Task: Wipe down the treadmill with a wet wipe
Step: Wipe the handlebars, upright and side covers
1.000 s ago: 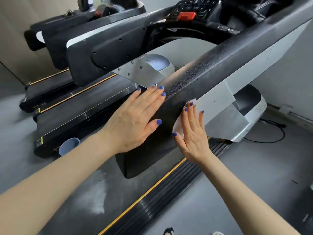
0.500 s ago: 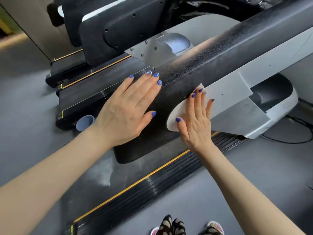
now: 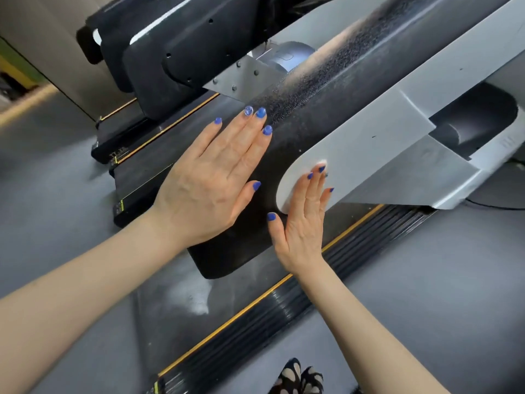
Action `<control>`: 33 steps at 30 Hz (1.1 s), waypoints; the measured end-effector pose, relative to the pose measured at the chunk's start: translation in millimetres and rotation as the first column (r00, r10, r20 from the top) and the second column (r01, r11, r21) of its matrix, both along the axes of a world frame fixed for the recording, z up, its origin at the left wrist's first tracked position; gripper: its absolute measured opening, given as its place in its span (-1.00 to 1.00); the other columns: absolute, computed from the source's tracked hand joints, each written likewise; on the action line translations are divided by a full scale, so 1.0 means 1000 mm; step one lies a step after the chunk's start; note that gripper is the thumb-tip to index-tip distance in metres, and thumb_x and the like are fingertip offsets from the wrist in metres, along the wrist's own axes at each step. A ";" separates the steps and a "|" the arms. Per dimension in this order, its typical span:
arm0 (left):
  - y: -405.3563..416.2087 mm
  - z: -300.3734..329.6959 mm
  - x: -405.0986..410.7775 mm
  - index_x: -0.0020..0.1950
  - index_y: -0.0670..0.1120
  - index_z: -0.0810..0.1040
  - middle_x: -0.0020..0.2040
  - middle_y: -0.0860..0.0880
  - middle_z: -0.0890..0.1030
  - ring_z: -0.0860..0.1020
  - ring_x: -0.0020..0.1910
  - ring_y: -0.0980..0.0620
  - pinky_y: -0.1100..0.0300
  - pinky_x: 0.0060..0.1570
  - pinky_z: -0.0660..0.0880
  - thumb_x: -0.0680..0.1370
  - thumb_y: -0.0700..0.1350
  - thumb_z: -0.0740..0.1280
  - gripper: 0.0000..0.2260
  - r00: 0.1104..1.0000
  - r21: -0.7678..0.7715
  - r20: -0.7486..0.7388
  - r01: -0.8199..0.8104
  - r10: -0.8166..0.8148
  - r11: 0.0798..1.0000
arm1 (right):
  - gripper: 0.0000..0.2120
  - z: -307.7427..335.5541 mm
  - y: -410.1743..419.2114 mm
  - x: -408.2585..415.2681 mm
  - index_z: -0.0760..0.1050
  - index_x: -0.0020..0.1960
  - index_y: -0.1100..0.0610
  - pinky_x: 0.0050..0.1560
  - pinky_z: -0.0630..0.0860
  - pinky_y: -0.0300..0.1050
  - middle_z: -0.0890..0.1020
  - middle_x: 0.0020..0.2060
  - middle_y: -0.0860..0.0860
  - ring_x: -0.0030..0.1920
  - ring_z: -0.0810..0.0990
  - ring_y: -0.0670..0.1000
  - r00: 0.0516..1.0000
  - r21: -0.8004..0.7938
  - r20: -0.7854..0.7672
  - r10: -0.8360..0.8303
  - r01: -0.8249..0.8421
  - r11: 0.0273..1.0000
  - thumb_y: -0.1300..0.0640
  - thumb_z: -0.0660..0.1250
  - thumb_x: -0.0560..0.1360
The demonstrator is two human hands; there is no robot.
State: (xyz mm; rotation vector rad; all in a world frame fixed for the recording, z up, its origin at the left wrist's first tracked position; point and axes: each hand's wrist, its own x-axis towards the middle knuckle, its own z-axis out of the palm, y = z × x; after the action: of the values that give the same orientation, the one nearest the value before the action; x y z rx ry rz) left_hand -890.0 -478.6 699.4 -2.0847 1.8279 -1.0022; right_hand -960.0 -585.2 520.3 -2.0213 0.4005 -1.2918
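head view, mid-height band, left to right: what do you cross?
Grey floor → far treadmill's belt deck → left hand, flat on the black side arm → right hand, fingers pressing the white wet wipe on the grey panel → silver motor cover.

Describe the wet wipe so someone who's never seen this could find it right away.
Start at the long black textured treadmill side rail running diagonally across the view. On its side is a pale grey panel with a rounded end. The white wet wipe peeks out beyond the right hand fingertips pressing it there.
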 end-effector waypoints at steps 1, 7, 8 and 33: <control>0.000 0.000 0.000 0.60 -0.29 0.18 0.59 -0.27 0.20 0.18 0.59 -0.21 -0.17 0.52 0.22 0.71 -0.07 0.14 -0.49 1.000 0.002 0.005 -0.003 0.003 1.000 | -0.30 0.010 0.007 0.004 -0.36 0.61 0.04 0.56 -0.30 0.13 -0.36 0.59 -0.05 0.61 -0.29 0.06 0.999 0.001 0.041 0.003 -0.003 1.000 -0.22 -0.09 0.67; -0.006 0.005 -0.003 0.61 -0.29 0.12 0.61 -0.27 0.13 0.11 0.61 -0.21 -0.13 0.57 0.11 0.68 -0.05 0.13 -0.44 1.000 0.069 0.000 0.010 -0.010 0.998 | -0.35 -0.028 0.008 0.003 -0.35 0.62 0.00 0.58 -0.27 0.15 -0.31 0.61 -0.05 0.62 -0.24 0.02 0.999 -0.059 -0.027 -0.033 0.031 0.998 -0.17 -0.09 0.69; -0.011 0.006 -0.004 0.61 -0.29 0.12 0.62 -0.27 0.13 0.10 0.62 -0.20 -0.12 0.57 0.11 0.68 -0.04 0.13 -0.44 1.000 0.076 0.002 0.021 -0.021 0.997 | -0.35 -0.035 0.009 0.000 -0.35 0.62 -0.02 0.58 -0.28 0.13 -0.31 0.61 -0.06 0.62 -0.24 0.03 0.998 0.000 -0.053 -0.033 0.033 0.999 -0.19 -0.09 0.69; -0.027 0.003 -0.006 0.61 -0.32 0.10 0.62 -0.29 0.10 0.09 0.61 -0.22 -0.16 0.56 0.14 0.72 -0.11 0.06 -0.50 0.999 0.070 0.042 0.030 -0.033 0.997 | -0.31 0.031 -0.072 0.008 -0.13 0.60 0.27 0.53 -0.36 0.18 -0.07 0.59 0.27 0.60 -0.25 -0.06 0.995 0.033 0.069 -0.077 0.074 0.997 -0.22 -0.18 0.68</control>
State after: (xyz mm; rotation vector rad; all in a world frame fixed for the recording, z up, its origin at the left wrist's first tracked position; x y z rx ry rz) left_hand -895.7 -505.5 702.3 -1.9851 1.8522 -0.9693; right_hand -952.4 -657.2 551.4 -1.9461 0.4643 -1.3909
